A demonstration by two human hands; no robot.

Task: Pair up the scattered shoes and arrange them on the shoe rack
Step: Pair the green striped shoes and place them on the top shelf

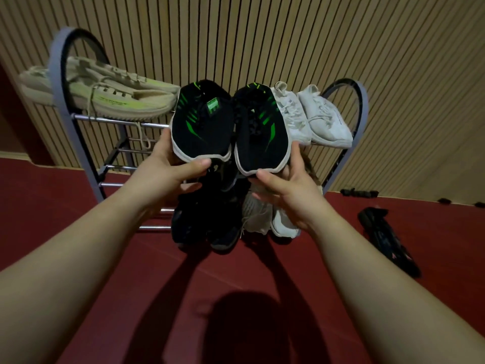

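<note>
Two black sneakers with green stripes sit side by side in the middle of the shoe rack's (78, 116) top shelf. My left hand (168, 169) grips the toe of the left black-green shoe (202, 127), thumb on its white rim. My right hand (286, 190) grips the toe of the right black-green shoe (262, 135) the same way. A beige pair (118, 95) lies on the top shelf's left end. At the right end stands a white pair (315, 119). On a lower shelf are dark shoes (210, 219) and white shoes (270, 219), partly hidden by my hands.
The rack stands against a slatted wooden wall (262, 35) on a red floor (78, 232). A black shoe (388, 237) lies on the floor to the right. Small dark objects (359, 192) line the wall base at the right.
</note>
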